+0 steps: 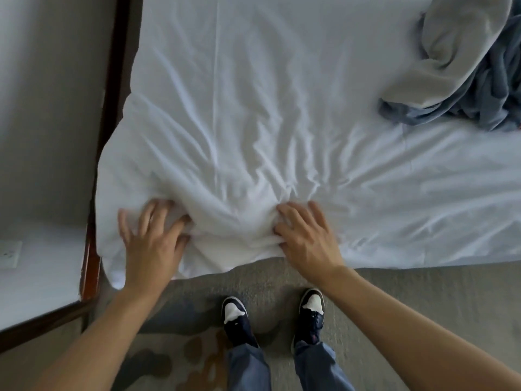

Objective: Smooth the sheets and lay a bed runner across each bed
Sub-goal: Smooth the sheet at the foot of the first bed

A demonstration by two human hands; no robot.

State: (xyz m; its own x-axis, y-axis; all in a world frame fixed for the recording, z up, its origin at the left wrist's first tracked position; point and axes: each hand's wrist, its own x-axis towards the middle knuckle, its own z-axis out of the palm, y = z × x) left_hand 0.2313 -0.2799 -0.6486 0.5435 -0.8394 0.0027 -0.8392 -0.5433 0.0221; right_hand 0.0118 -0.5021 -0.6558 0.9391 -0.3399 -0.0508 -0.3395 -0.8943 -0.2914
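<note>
A white sheet [253, 108] covers the bed and is heavily creased near the front edge. My left hand [149, 238] lies on the sheet by the bed's front left corner, fingers spread and pressing the fabric. My right hand [307, 238] rests flat on the sheet a little to the right, fingers extended. The cloth bunches into folds between the two hands, and creases fan out from my fingertips. A crumpled blue-grey bed runner [465, 66], with a pale grey side showing, lies at the back right of the bed.
A dark wooden frame [112, 94] runs along the bed's left side, with a wall and a socket plate [10, 253] beyond it. I stand on grey carpet [423, 292] at the bed's edge, and my shoes [234, 311] are close to the hanging sheet.
</note>
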